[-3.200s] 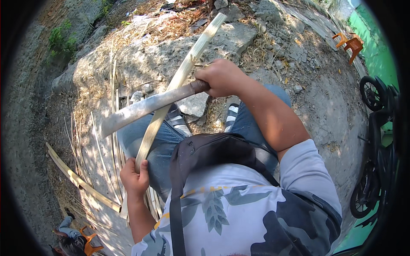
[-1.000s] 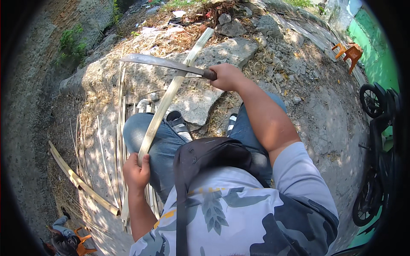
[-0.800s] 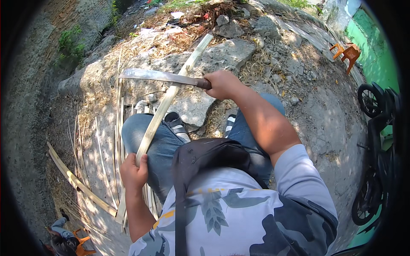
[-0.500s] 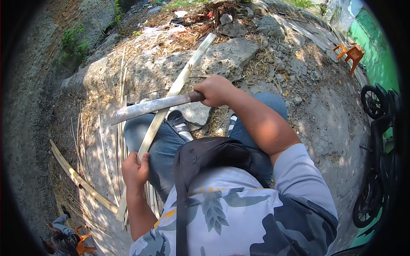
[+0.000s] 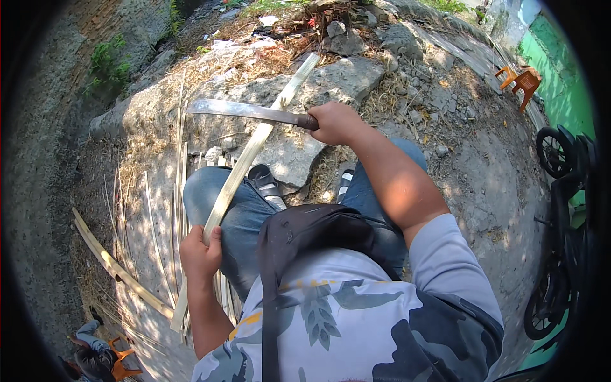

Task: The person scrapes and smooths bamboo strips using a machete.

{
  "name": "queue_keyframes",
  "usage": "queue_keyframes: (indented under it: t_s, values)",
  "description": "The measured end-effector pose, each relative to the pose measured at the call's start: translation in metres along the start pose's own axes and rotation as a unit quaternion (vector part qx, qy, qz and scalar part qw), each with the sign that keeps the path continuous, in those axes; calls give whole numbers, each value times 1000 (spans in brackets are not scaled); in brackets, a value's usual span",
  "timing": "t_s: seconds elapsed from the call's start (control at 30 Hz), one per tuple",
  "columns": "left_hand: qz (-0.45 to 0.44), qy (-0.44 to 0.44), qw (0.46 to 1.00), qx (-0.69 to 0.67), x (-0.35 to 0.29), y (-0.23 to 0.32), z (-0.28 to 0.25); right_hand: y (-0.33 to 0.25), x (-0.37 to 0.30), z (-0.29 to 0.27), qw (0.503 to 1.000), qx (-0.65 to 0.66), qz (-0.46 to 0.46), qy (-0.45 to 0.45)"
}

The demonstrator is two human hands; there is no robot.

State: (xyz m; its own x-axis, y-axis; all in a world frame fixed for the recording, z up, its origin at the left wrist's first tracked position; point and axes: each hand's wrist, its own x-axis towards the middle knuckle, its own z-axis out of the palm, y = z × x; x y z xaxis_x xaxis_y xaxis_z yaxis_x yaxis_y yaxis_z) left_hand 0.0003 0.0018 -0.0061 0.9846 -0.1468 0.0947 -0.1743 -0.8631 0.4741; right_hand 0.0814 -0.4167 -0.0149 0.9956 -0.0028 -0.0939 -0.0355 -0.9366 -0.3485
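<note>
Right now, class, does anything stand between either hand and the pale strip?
Nothing visible separates the left hand from the pale strip, which it grips directly. Between the right hand and the strip is only the machete which that hand holds, crossing over the strip's upper part.

Bright sun dapples the ground point(image 5: 474, 184), throwing glare on the right forearm point(image 5: 410, 197) at three o'clock and a sheen on the machete point(image 5: 238, 109) at eleven. The brick wall point(image 5: 95, 38) at ten sits dim; fisheye distortion bends the black-rimmed edges.
</note>
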Motion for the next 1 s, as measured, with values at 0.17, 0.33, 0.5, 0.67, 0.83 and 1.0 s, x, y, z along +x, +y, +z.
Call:
queue_keyframes:
  t_s: [0.17,0.33,0.5,0.67,0.83,1.0]
  values:
    - [24,11,1000,10,1,-6,4,-16,-3,11,997,-16,-70,-2]
    - [14,-1,1000,7,2,-4,2,-14,0,22,990,-12,-143,18]
    - [10,-12,1000,16,4,-2,0,-11,2,19,991,-35,-129,14]
    - [18,-8,1000,19,3,-5,1,-5,4,26,989,-33,-139,31]
    - [14,-1,1000,24,3,-2,0,-6,3,26,987,-17,-155,42]
    - [35,11,999,31,3,-5,2,-9,1,24,991,-6,-134,26]
